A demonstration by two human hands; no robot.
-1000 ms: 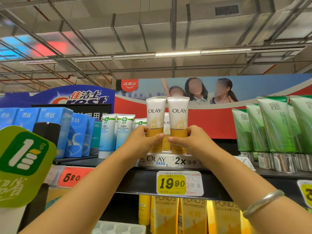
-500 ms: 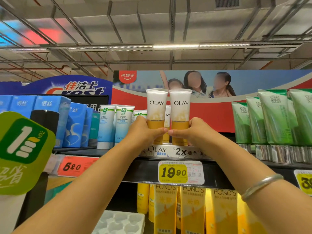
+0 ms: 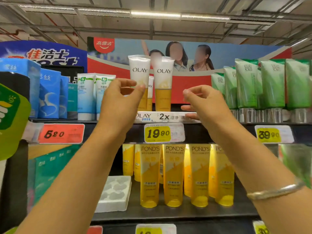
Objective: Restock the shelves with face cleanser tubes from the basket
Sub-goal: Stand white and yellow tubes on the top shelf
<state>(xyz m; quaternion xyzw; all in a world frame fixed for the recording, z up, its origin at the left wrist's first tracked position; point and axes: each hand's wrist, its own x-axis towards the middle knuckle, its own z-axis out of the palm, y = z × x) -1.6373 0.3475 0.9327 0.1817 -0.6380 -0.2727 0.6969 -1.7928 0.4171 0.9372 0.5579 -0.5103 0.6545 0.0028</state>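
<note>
Two white-and-gold OLAY cleanser tubes stand upright side by side in a display tray [image 3: 168,117] on the top shelf [image 3: 118,130]: the left tube [image 3: 139,68] and the right tube [image 3: 164,85]. A third OLAY tube [image 3: 150,92] shows behind them. My left hand [image 3: 120,102] is in front of the left tube, fingers curled apart, holding nothing. My right hand [image 3: 205,102] hovers to the right of the right tube, fingers apart and empty. The basket is out of view.
Blue-white tubes [image 3: 87,97] and blue boxes [image 3: 49,93] stand left of the OLAY tray, green tubes [image 3: 270,85] on the right. Yellow POND'S tubes [image 3: 172,174] and an empty plastic tray [image 3: 113,193] fill the shelf below. A green sign [image 3: 10,119] juts out at far left.
Both hands have let go of the two OLAY tubes and drawn back and apart. The tubes stay upright in the tray. The view has tilted downward.
</note>
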